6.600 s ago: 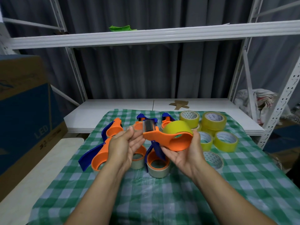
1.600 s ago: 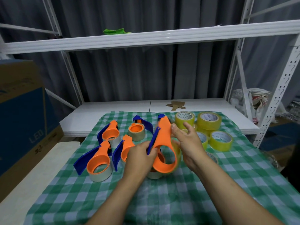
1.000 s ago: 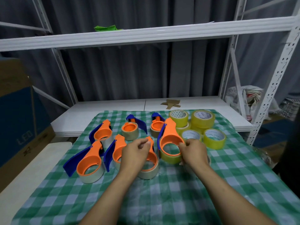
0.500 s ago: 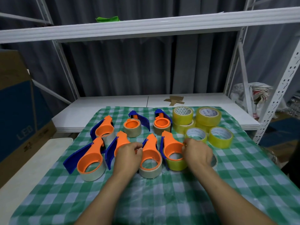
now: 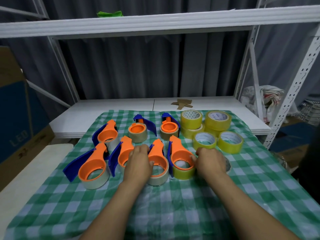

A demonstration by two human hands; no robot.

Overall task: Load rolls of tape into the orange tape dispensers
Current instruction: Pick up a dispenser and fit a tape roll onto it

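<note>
Figure: On the checked cloth (image 5: 173, 205) of the tabletop, the dispenser with the yellow roll (image 5: 178, 150), held up in both hands a few seconds ago, now lies at the right end of the near row. Every dispenser in view carries a roll, so loading looks all but finished, with loose yellow rolls (image 5: 229, 144) left over behind. The right hand (image 5: 210, 161) sits just beside it, grip curled, thumb touching the orange ring; the left hand (image 5: 138, 161) lies bent over the neighbouring dispenser (image 5: 156, 151); whether either grip pinches anything cannot be told.
</note>
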